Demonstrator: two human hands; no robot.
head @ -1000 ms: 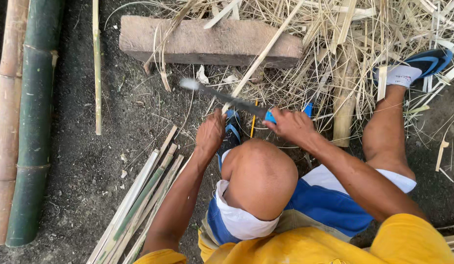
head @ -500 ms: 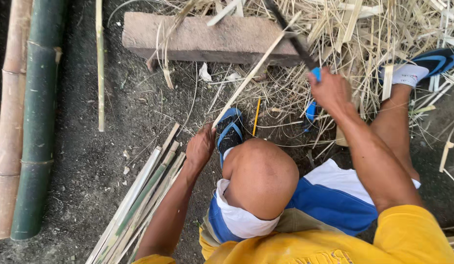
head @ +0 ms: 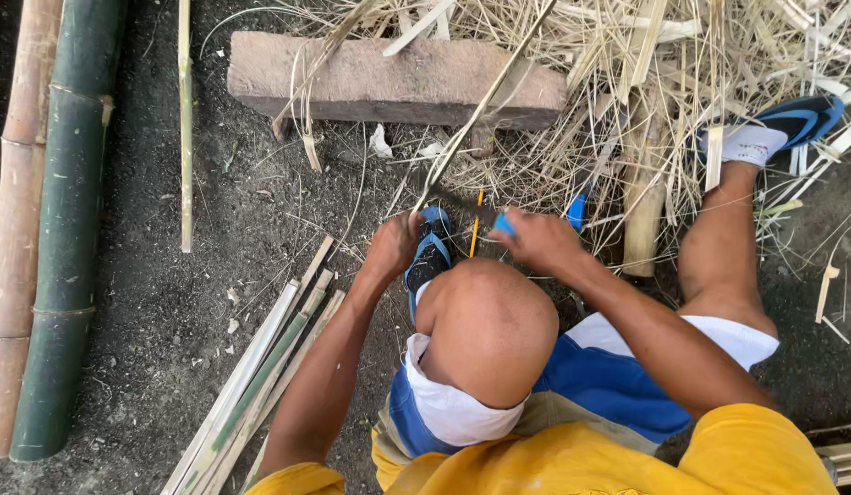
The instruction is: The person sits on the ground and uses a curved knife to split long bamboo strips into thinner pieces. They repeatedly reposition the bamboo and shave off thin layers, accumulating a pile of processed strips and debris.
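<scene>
Left hand: grips bamboo strip, steadying it upright.
Right hand: clenched on blue-handled knife, blade against strip.

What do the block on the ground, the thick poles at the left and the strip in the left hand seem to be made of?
Block: stone or concrete, going by its rough, matte pinkish-grey face. Poles: bamboo, smooth green and tan skin with ringed nodes. Strip held by the left hand: split bamboo, pale, dry and fibrous, like the shavings nearby.
</scene>
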